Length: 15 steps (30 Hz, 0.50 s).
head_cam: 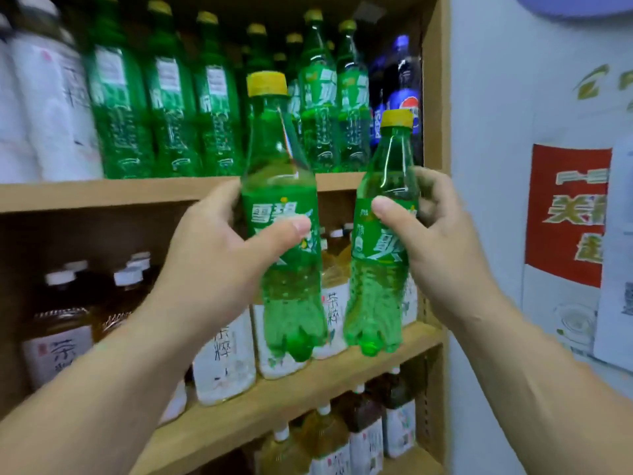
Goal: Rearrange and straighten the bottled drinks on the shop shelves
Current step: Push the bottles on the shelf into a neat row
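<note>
Where white-wrapped bottles and a row of green plastic soda bottles stand on the upper wooden shelf, above brown tea bottles with white labels, the left hand grips a yellow-capped green plastic bottle round its label, in the air before the shelf edge. Just beside it, not touching, a second yellow-capped green bottle leans slightly right, the right hand wrapped round its label, thumb in front. Behind, dark blue cola bottles end the upper shelf; a red poster hangs on the wall.
</note>
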Each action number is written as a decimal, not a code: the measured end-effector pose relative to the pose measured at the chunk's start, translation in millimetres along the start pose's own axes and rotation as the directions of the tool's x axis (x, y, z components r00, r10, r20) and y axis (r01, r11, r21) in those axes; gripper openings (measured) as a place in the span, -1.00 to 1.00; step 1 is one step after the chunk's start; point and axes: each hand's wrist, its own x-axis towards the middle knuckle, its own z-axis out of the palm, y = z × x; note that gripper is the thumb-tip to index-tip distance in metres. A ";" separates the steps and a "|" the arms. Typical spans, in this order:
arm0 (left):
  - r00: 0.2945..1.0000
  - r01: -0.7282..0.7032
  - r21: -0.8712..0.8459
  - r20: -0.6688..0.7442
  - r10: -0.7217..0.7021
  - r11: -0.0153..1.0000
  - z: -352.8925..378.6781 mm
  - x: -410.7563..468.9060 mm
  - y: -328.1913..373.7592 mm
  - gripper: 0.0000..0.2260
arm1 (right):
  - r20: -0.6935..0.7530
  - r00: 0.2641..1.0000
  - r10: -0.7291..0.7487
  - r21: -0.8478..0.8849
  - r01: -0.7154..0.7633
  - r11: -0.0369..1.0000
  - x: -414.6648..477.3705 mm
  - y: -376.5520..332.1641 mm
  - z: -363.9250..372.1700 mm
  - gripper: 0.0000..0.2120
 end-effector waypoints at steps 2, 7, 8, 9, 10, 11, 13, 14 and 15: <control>0.997 -0.032 -0.019 -0.067 0.031 0.999 -6.0 24.2 19.9 -0.87 | -0.004 0.998 -0.063 0.019 0.063 0.998 29.0 -11.3 0.6 -0.61; 0.979 -0.051 -0.043 -0.197 0.041 0.998 -23.3 81.8 64.0 -0.86 | -0.015 0.977 -0.211 -0.017 0.211 0.977 92.2 -40.2 13.9 -0.62; 0.976 -0.061 -0.014 -0.208 0.056 0.998 -26.8 92.5 69.4 -0.87 | -0.014 0.973 -0.229 -0.018 0.229 0.973 104.3 -45.7 19.1 -0.60; 0.973 -0.064 0.016 -0.221 0.066 0.998 -30.0 102.3 73.9 -0.88 | -0.018 0.968 -0.250 -0.026 0.250 0.968 115.4 -51.5 25.2 -0.59; 0.968 -0.066 0.057 -0.238 0.078 0.996 -33.4 112.4 76.5 -0.88 | -0.024 0.962 -0.272 -0.036 0.271 0.962 125.7 -56.8 31.6 -0.60; 0.963 -0.059 0.097 -0.256 0.083 0.994 -35.7 121.1 79.1 -0.88 | -0.031 0.957 -0.288 -0.043 0.286 0.957 136.2 -59.4 38.9 -0.60; 0.951 -0.018 0.141 -0.303 0.060 0.990 -38.7 137.0 78.3 -0.87 | -0.046 0.948 -0.316 -0.033 0.314 0.949 152.2 -62.5 55.7 -0.57; 0.944 0.012 0.151 -0.329 0.039 0.988 -38.0 143.4 75.4 -0.86 | -0.053 0.946 -0.320 -0.034 0.319 0.947 158.2 -61.9 64.2 -0.54; 0.936 0.041 0.164 -0.352 0.020 0.986 -35.6 147.6 71.8 -0.86 | -0.055 0.946 -0.318 -0.043 0.316 0.948 163.2 -59.8 72.0 -0.50</control>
